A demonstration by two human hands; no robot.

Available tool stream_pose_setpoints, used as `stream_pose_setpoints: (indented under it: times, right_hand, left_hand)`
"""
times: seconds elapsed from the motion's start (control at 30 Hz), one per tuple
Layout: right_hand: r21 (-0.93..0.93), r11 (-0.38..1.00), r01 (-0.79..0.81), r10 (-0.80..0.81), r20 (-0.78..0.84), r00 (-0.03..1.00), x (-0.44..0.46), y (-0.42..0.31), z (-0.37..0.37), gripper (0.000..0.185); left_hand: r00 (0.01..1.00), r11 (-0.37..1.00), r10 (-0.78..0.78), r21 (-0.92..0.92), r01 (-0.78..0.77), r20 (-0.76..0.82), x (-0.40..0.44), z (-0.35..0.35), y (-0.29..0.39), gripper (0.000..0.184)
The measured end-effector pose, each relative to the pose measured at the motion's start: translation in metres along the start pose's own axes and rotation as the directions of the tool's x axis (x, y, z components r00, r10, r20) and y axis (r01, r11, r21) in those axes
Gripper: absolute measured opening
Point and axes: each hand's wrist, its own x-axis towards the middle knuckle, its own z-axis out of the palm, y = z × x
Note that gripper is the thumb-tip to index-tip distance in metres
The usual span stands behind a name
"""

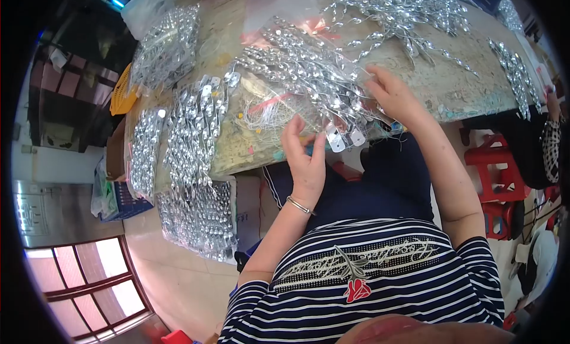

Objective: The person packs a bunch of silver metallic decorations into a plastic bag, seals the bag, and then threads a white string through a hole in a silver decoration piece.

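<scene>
Workbench with silver strands, seated worker at the near side. The left hand (pixel 304 163), a bracelet (pixel 298 205) at its wrist, is held at the near edge of the table (pixel 469 95), fingers bent, with a clear gap between thumb and forefinger; no strand is seen in its grasp. The right hand (pixel 393 95) reaches in from the right, fingers partly curled, its tips at the right edge of the strands (pixel 297 62); whether they pinch one cannot be told. The two hands are well apart. The strands lie fanned across the middle of the table, their pale tabs (pixel 336 141) at the near edge, between the hands and just beside the left thumb. White threads (pixel 270 113) lie loose to the left, beyond the left fingers, and partly tangled against the strands. Farther left, a second bundle (pixel 193 130) droops over the table edge; behind it sits a bagged pile (pixel 165 47), with a yellow basket (pixel 122 93) beside it. A far pile (pixel 395 11) spreads at the upper right. At the far right, a red stool (pixel 497 166) stands near another person's checked sleeve (pixel 552 151).
</scene>
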Motion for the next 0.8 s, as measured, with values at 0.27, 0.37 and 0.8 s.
stream_pose_setpoints:
  times: [0.27, 0.37, 0.8]
  right_hand:
    - [-0.033, 0.995, -0.098, 0.1, 0.058, 0.993, 0.0, 0.017, -0.008, 0.041]
    - [0.038, 0.982, -0.188, 0.183, 0.095, 0.978, -0.004, 0.006, -0.013, 0.037]
    - [0.054, 0.991, -0.119, 0.12, -0.023, 0.992, -0.038, 0.029, -0.029, 0.048]
  left_hand:
    - [0.977, 0.957, -0.201, -0.198, 0.21, 0.069, -0.003, 0.006, 0.005, 0.059]
    - [0.959, 0.932, -0.271, -0.227, 0.284, 0.089, -0.003, 0.006, 0.004, 0.052]
    - [0.86, 0.749, -0.453, -0.422, 0.51, 0.235, 0.006, 0.011, 0.01, 0.026]
